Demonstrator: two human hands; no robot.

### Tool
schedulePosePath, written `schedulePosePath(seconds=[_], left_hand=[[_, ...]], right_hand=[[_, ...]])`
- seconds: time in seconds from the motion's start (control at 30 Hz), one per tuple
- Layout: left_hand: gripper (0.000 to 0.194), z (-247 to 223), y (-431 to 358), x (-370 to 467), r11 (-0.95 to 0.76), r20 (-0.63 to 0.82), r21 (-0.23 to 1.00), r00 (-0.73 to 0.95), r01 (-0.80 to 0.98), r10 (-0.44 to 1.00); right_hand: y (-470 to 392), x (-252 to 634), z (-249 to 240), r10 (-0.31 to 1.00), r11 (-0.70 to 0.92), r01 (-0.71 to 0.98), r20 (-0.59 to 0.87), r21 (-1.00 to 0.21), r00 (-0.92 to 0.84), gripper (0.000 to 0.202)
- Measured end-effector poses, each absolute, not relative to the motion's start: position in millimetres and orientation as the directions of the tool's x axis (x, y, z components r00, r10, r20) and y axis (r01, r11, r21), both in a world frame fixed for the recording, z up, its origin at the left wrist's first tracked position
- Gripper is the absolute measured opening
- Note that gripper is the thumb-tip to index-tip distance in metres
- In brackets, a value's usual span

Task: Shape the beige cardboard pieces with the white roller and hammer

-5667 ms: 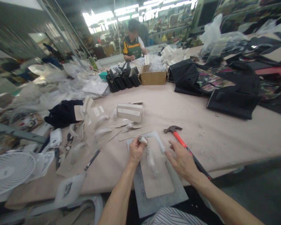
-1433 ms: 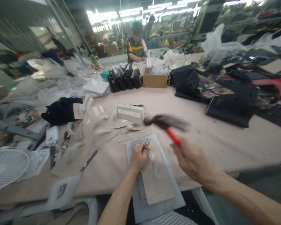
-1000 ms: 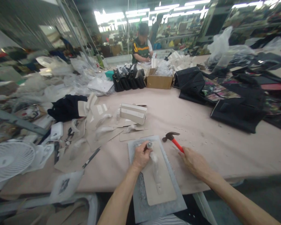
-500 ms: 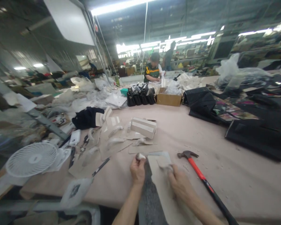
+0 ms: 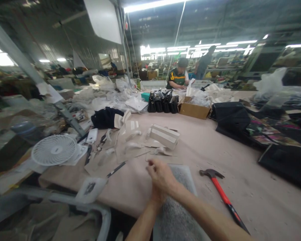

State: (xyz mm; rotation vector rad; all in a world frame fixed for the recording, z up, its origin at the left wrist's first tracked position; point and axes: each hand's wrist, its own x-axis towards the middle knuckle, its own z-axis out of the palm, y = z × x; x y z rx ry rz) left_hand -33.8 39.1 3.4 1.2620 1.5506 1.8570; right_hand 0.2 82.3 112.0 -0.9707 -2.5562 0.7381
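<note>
Crossing above grey slab point(image 5: 183, 174) at near table edge: right hand point(image 5: 163, 177) over left hand point(image 5: 156, 197), left mostly hidden. Grips unreadable, cannot tell what either holds. Red-handled hammer point(image 5: 222, 194) lies free, right of slab; keep fingers clear of it, work centred on slab.

Single head cam, looking forward and down.
Sits at the near edge of the bench point(image 5: 195, 147), close above the forearms, facing across to the far edge and the hall beyond.

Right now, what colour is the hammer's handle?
The hammer has a red handle turning black toward the end, seen in the head view.
</note>
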Motion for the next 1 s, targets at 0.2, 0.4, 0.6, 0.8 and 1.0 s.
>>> schedulePosePath(seconds=[0.2,0.4,0.6,0.8,1.0], left_hand=[[0.022,5.7,39.9,-34.1,-0.058,0.121,0.988,-0.499,0.14,0.858],[0.021,9.2,38.2,-37.1,-0.069,0.129,0.988,-0.501,0.138,0.856],[0.02,8.0,37.8,-39.1,-0.085,0.094,0.996,-0.511,0.042,0.854],[0.022,7.2,25.6,-38.8,-0.089,0.051,0.996,-0.616,-0.031,0.786],[0.028,2.1,7.3,-43.5,-0.001,0.017,1.0,-0.733,0.023,0.68]], right_hand=[[186.5,-10.2,92.2,0.727,0.636,0.687,-0.025,-0.353,-0.686,0.047],[196.7,-16.9,87.7,0.656,0.725,0.661,-0.098,-0.191,-0.748,0.027],[175.6,19.8,136.7,0.675,0.733,0.669,0.003,-0.124,-0.738,0.025],[115.7,88.1,134.7,0.804,0.592,0.797,0.029,-0.119,-0.593,0.024],[57.5,104.5,79.1,0.868,0.418,0.868,-0.164,-0.269,-0.468,0.023]])
